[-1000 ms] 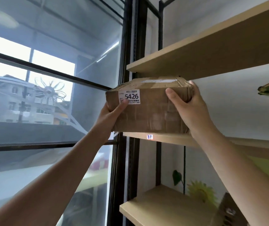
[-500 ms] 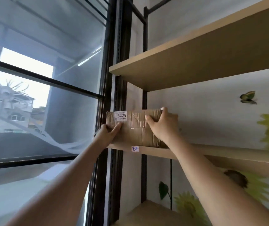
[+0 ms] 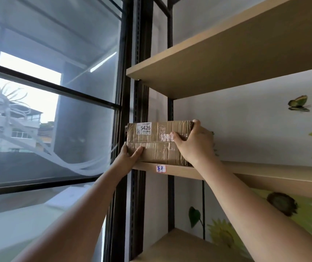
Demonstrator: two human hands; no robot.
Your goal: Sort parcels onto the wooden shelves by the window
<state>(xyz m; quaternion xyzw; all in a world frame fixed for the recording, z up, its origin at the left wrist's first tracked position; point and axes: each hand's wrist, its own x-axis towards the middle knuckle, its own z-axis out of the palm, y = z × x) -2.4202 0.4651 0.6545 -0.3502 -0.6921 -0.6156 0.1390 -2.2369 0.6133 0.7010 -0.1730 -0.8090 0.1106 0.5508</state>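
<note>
A brown taped cardboard parcel [image 3: 156,142] with a white label reading 5426 sits on the left end of the middle wooden shelf [image 3: 246,172]. My left hand [image 3: 127,157] grips its lower left corner, thumb on the front face. My right hand [image 3: 193,142] holds its right end, fingers over the top edge and thumb on the front. The parcel's base rests on the shelf board, just above a small handwritten tag [image 3: 161,169] on the shelf edge.
An upper wooden shelf [image 3: 227,59] hangs above the parcel and a lower one [image 3: 179,246] lies below. Black metal uprights [image 3: 138,186] stand at the left of the rack. A large window [image 3: 47,110] fills the left side. The wall behind carries sunflower and butterfly pictures.
The parcel went from held up in the air near the upper shelf down onto the middle shelf. Both hands stayed on it and have pushed it further back.
</note>
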